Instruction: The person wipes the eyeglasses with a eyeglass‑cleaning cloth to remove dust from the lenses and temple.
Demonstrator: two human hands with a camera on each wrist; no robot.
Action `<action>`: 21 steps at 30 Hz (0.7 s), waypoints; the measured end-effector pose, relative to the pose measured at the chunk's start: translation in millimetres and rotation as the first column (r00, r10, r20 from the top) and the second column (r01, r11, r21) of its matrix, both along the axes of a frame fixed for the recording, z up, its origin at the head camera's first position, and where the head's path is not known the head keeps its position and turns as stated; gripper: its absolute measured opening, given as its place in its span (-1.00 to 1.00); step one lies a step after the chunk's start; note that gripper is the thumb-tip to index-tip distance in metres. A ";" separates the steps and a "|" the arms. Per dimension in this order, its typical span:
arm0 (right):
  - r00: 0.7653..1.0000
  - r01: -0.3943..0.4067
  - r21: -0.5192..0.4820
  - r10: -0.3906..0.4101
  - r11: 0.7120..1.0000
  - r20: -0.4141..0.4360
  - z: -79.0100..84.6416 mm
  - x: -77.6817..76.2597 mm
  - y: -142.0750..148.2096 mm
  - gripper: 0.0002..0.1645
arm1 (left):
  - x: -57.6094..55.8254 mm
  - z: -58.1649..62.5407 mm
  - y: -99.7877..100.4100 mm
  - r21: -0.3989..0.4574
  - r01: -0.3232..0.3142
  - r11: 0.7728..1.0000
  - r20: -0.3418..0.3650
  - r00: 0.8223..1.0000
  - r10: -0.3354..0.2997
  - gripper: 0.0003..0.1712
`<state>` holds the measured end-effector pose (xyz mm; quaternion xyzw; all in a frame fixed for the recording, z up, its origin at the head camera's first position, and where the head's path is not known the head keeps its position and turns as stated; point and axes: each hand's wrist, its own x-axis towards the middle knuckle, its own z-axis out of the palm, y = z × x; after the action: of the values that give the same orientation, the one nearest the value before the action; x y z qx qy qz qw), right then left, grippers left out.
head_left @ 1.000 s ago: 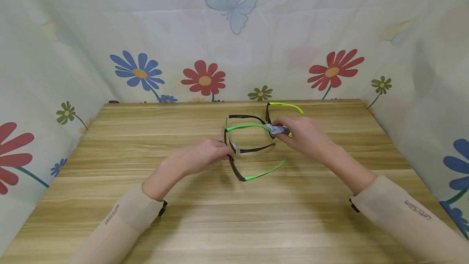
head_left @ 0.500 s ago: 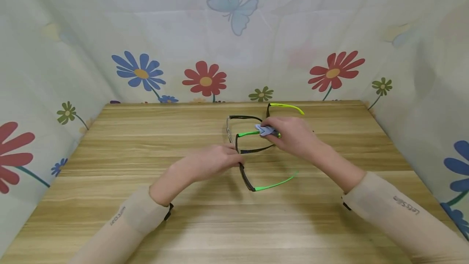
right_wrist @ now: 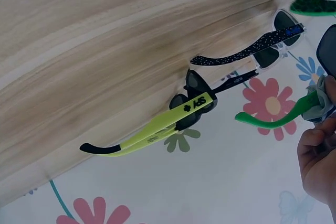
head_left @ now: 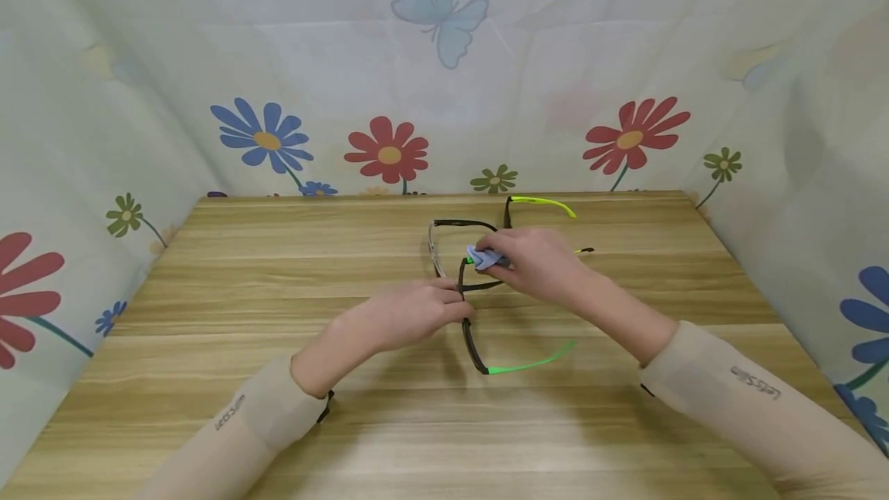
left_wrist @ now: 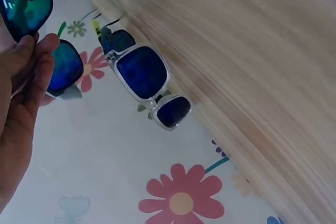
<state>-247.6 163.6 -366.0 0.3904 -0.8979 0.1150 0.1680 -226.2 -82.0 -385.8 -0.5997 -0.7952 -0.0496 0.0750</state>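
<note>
In the head view my left hand (head_left: 410, 315) pinches a pair of sunglasses (head_left: 474, 347) with green temples near the bridge, above the table. Their blue-green mirrored lens (left_wrist: 27, 3) shows beside the fingers in the left wrist view. My right hand (head_left: 545, 262) holds a small light blue cloth (head_left: 486, 257) wrapped round one green temple, close to the hinge. Past the cloth, the rest of that temple (right_wrist: 273, 123) sticks out in the right wrist view. The palm hides part of it from the head camera.
On the wooden table (head_left: 208, 276), behind the hands, lie clear-framed sunglasses (left_wrist: 142, 72) with dark temples. Sunglasses with yellow temples (right_wrist: 157, 124) lie farther back and right. A flowered curtain (head_left: 312, 45) surrounds the table at the back and sides.
My right hand slides the cloth left along the green temple, from near its tip to near the hinge. The left hand shifts the sunglasses right and a little closer to me.
</note>
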 end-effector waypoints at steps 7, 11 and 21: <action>1.000 -0.024 0.057 0.024 0.998 -0.015 1.2 1.2 -8.4 -0.68 | 2.1 0.1 4.1 0.021 0.028 0.999 -0.023 0.999 -0.027 -0.78; 1.000 -0.015 0.099 0.015 0.995 0.001 -0.1 1.0 -11.5 -0.73 | 3.6 0.0 5.5 -0.003 0.026 1.000 -0.077 0.997 -0.026 -0.80; 1.000 0.011 0.111 -0.014 0.994 0.027 -5.2 -1.8 -10.8 -0.77 | 4.1 -3.0 5.0 -0.042 0.004 0.999 -0.160 0.987 -0.011 -0.85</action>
<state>-249.4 152.7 -371.2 0.3919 -0.9075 0.0692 0.1344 -222.1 -76.9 -388.9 -0.6062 -0.7852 0.0148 0.1259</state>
